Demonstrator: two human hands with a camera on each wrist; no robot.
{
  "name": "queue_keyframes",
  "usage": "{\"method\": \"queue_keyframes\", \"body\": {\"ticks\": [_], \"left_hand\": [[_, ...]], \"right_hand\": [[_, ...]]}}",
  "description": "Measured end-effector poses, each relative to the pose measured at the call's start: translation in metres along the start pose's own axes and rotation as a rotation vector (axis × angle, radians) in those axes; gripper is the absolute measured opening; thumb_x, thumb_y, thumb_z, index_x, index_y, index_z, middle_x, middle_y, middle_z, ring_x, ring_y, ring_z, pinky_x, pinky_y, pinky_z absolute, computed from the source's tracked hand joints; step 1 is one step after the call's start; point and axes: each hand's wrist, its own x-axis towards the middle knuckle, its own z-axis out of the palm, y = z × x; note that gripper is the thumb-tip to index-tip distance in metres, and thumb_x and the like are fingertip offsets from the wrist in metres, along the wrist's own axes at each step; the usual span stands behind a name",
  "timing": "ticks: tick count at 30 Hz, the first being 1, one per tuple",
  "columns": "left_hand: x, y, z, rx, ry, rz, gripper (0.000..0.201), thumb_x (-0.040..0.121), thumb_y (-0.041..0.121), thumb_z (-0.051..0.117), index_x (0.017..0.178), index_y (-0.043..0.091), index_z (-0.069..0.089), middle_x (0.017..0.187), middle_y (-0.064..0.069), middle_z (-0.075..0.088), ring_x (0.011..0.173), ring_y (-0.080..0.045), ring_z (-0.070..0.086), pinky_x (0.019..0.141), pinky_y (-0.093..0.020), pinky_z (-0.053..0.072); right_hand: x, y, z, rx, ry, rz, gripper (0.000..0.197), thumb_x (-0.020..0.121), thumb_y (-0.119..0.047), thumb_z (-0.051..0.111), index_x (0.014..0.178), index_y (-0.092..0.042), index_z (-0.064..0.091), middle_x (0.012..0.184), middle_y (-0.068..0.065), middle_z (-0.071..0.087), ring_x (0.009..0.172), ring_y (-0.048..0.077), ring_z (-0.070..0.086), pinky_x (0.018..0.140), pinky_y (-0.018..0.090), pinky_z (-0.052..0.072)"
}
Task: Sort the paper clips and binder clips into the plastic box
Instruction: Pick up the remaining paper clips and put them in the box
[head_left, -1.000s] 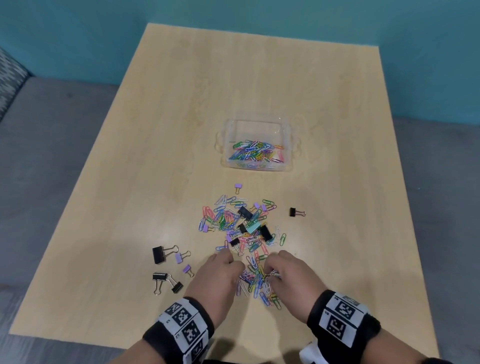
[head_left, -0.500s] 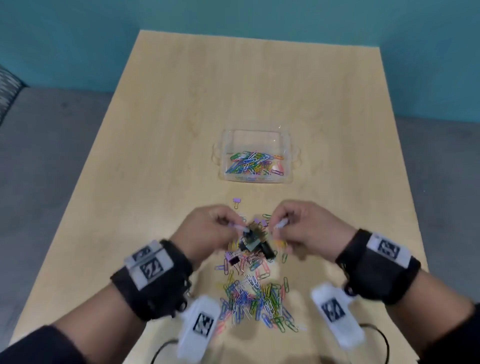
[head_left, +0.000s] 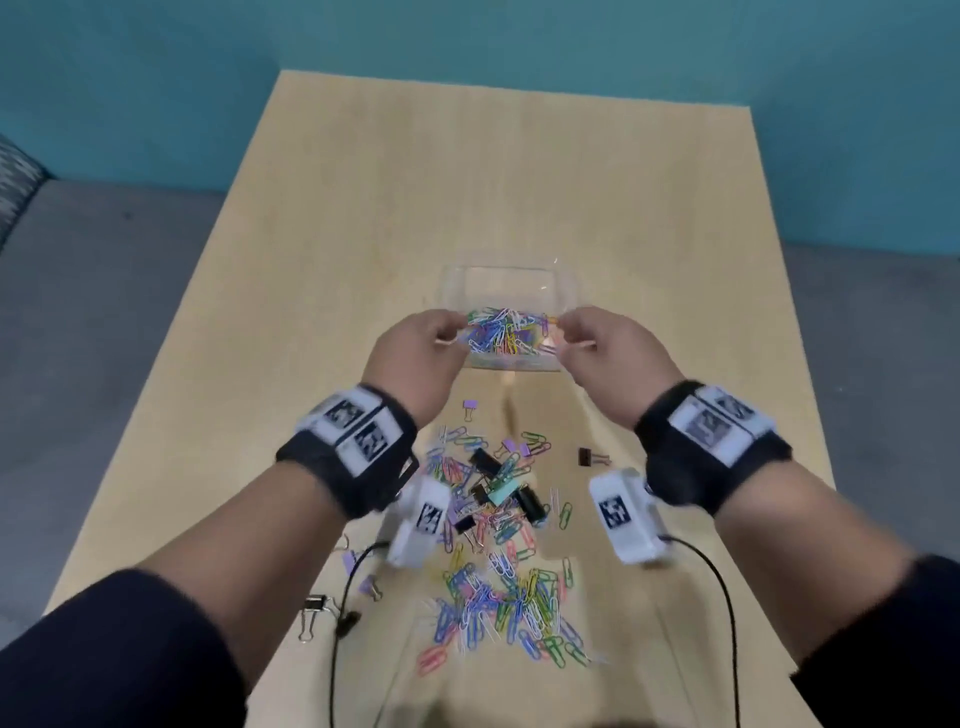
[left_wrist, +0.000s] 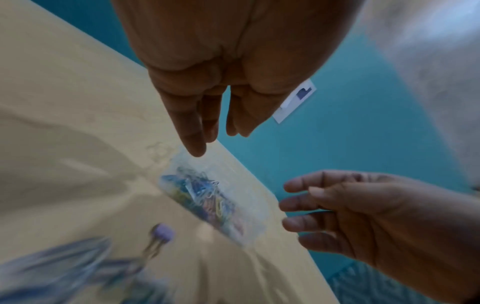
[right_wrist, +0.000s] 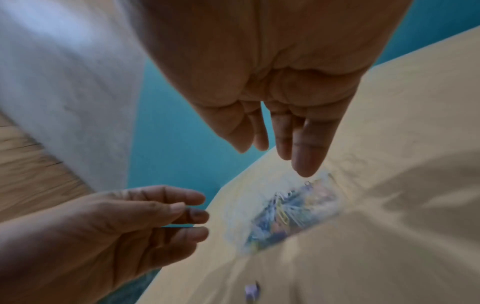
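The clear plastic box (head_left: 506, 283) stands mid-table with several coloured paper clips (head_left: 506, 332) inside. My left hand (head_left: 449, 335) hovers over the box's near left corner and my right hand (head_left: 571, 332) over its near right corner. Seen from the wrists, the left hand (left_wrist: 205, 131) and the right hand (right_wrist: 283, 142) both have loose, straight fingers and hold nothing. The box (left_wrist: 215, 203) lies just under the fingertips. A pile of paper clips (head_left: 498, 597) and black and teal binder clips (head_left: 506, 491) lies nearer me.
A purple binder clip (head_left: 470, 408) and a small black one (head_left: 587, 457) lie between pile and box. More binder clips (head_left: 314, 610) sit near the front left edge. Camera cables (head_left: 727, 597) hang under my wrists. Bare tabletop (head_left: 519, 171) extends beyond the box.
Both hands rose from the pile with pinched clips and moved forward to the box. Their fingers have spread and hold nothing now.
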Motion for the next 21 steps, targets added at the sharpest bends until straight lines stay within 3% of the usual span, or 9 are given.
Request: {"method": "queue_keyframes", "body": {"ticks": [2, 4, 6, 8, 11, 13, 16, 18, 21], "left_hand": [[-0.048, -0.019, -0.005, 0.074, -0.043, 0.019, 0.028, 0.088, 0.022, 0.057, 0.114, 0.021, 0.065, 0.108, 0.003, 0.063, 0.093, -0.013, 0.060, 0.083, -0.023, 0.043], [-0.102, -0.036, -0.004, 0.129, -0.073, 0.136, 0.028, 0.087, 0.027, 0.053, 0.110, 0.019, 0.066, 0.103, 0.001, 0.063, 0.091, -0.013, 0.060, 0.081, -0.025, 0.044], [-0.148, -0.056, 0.006, 0.247, -0.128, 0.239, 0.025, 0.083, 0.021, 0.056, 0.105, 0.019, 0.067, 0.101, 0.000, 0.063, 0.091, -0.014, 0.060, 0.083, -0.027, 0.048], [-0.183, -0.073, 0.020, 0.376, -0.201, 0.285, 0.030, 0.082, 0.016, 0.061, 0.112, 0.021, 0.062, 0.113, -0.001, 0.061, 0.102, -0.016, 0.058, 0.089, -0.027, 0.048], [-0.215, -0.089, 0.042, 0.546, -0.275, 0.399, 0.038, 0.086, 0.026, 0.047, 0.123, 0.020, 0.054, 0.132, -0.007, 0.051, 0.118, -0.025, 0.050, 0.096, -0.036, 0.048], [-0.223, -0.093, 0.052, 0.630, -0.287, 0.471, 0.044, 0.081, 0.028, 0.043, 0.120, 0.016, 0.059, 0.130, -0.011, 0.055, 0.119, -0.028, 0.048, 0.096, -0.038, 0.048], [-0.227, -0.091, 0.056, 0.644, -0.276, 0.515, 0.046, 0.075, 0.029, 0.044, 0.113, 0.015, 0.064, 0.121, -0.010, 0.061, 0.116, -0.028, 0.045, 0.095, -0.036, 0.049], [-0.227, -0.089, 0.053, 0.670, -0.235, 0.571, 0.044, 0.076, 0.028, 0.044, 0.111, 0.013, 0.066, 0.118, -0.010, 0.061, 0.115, -0.027, 0.045, 0.099, -0.036, 0.043], [-0.223, -0.087, 0.050, 0.704, -0.179, 0.573, 0.042, 0.081, 0.024, 0.043, 0.114, 0.008, 0.063, 0.120, -0.015, 0.058, 0.118, -0.032, 0.043, 0.102, -0.039, 0.034]], "right_hand": [[-0.044, 0.021, 0.006, -0.096, -0.049, -0.046, 0.028, 0.091, -0.019, 0.053, 0.118, -0.018, 0.062, 0.114, 0.000, 0.062, 0.101, 0.019, 0.059, 0.088, 0.027, 0.043], [-0.090, 0.047, 0.021, -0.251, -0.174, -0.106, 0.029, 0.093, -0.017, 0.048, 0.120, -0.017, 0.060, 0.116, 0.001, 0.060, 0.105, 0.022, 0.058, 0.088, 0.030, 0.044], [-0.129, 0.069, 0.043, -0.428, -0.259, -0.185, 0.038, 0.090, -0.011, 0.043, 0.127, -0.013, 0.055, 0.127, 0.007, 0.058, 0.114, 0.026, 0.055, 0.094, 0.034, 0.046], [-0.154, 0.088, 0.067, -0.533, -0.297, -0.275, 0.057, 0.082, -0.006, 0.039, 0.138, -0.006, 0.044, 0.143, 0.014, 0.046, 0.130, 0.029, 0.045, 0.104, 0.039, 0.043], [-0.168, 0.098, 0.087, -0.636, -0.281, -0.372, 0.063, 0.083, -0.012, 0.037, 0.144, 0.001, 0.031, 0.152, 0.019, 0.029, 0.141, 0.032, 0.028, 0.109, 0.045, 0.034], [-0.176, 0.095, 0.092, -0.681, -0.298, -0.393, 0.060, 0.088, -0.019, 0.044, 0.143, 0.001, 0.032, 0.152, 0.020, 0.029, 0.141, 0.034, 0.027, 0.109, 0.047, 0.034], [-0.181, 0.087, 0.090, -0.657, -0.326, -0.427, 0.052, 0.084, -0.019, 0.046, 0.134, -0.006, 0.045, 0.138, 0.013, 0.048, 0.131, 0.033, 0.041, 0.104, 0.042, 0.041], [-0.170, 0.083, 0.084, -0.627, -0.274, -0.421, 0.049, 0.082, -0.016, 0.045, 0.130, -0.009, 0.047, 0.129, 0.010, 0.052, 0.125, 0.031, 0.046, 0.101, 0.041, 0.043], [-0.155, 0.079, 0.081, -0.669, -0.226, -0.442, 0.058, 0.072, -0.008, 0.059, 0.129, -0.006, 0.048, 0.130, 0.014, 0.052, 0.123, 0.034, 0.048, 0.097, 0.043, 0.047]]}}
